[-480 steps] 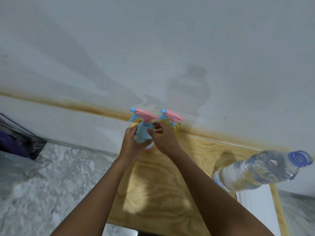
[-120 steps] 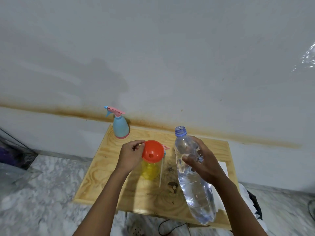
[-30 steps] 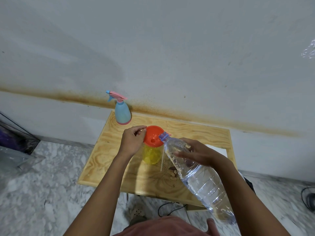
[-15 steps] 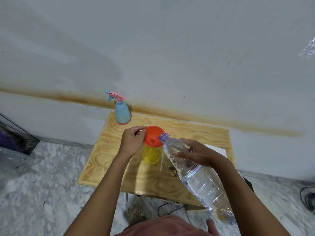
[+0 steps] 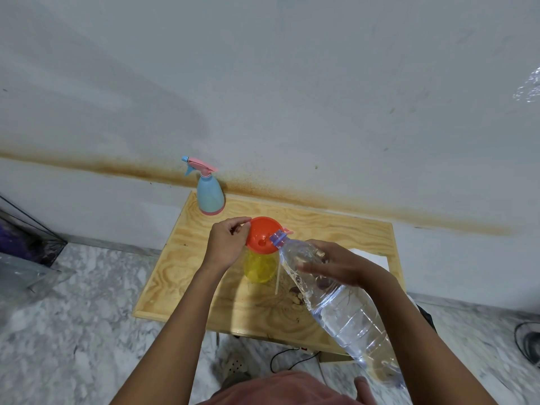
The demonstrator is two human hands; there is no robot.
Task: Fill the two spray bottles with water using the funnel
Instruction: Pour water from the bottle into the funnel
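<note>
— Head view: what do we notice has changed over the last few seconds?

— The water bottle (image 5: 336, 299). Four seconds ago we held it upright; now it is tipped steeply, its blue neck resting over the 3 o'clock edge of the orange funnel (image 5: 262, 235). Our right hand (image 5: 339, 267) wraps its upper body, fingers closed around it.

— And the left hand (image 5: 226, 244)?

— Fingers pinch the funnel's rim at 9 o'clock, steadying it as before. The funnel sits in the yellow spray bottle (image 5: 260, 267), mid-table.

— Is water running?

— We cannot tell; no stream shows. We judge the pour is just starting, so the first fill is under way.

— The second one?

— The blue spray bottle (image 5: 209, 195) stands at 11 o'clock on the wooden table (image 5: 181, 273), near the wall, pink trigger head still on. It is untouched, so most of the task remains.
</note>
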